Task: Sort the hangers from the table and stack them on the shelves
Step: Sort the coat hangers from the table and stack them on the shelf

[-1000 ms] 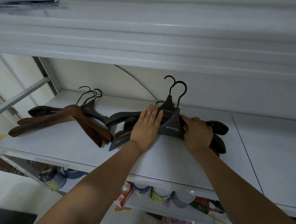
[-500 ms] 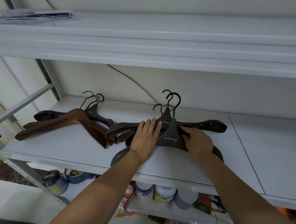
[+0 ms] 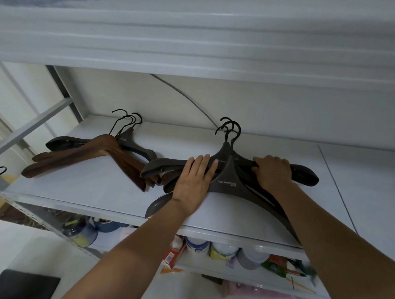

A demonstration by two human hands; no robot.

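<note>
The grey hangers [image 3: 227, 182] are being squared into one stack on the shelf [image 3: 91, 189], and the step is judged nearly done. For it to be done well, the hooks [image 3: 231, 129] should be brought into line at twelve o'clock and the splayed arms closed up. One arm is seen to stick out toward seven o'clock under the left wrist, and another runs to five o'clock beside the right forearm. Only light pressure should be applied from above, so that the lower hangers can be slid rather than pinned. The stack should be set apart from the brown hangers [image 3: 84, 155] at nine o'clock. Whether their tips touch it or lie just beside it cannot be told.

The left hand [image 3: 193, 181] is laid flat on the left arms of the stack, with the fingers straight, held together and pointed toward one o'clock. The right hand [image 3: 274, 174] is curled over the right arms at three o'clock, gripping them.

The grey hangers are seen to be broad-shouldered and matt dark grey, probably plastic, with thin black hooks and pale lettering on the top one's neck. They lie near the shelf's front edge, at the middle of the view.
</note>
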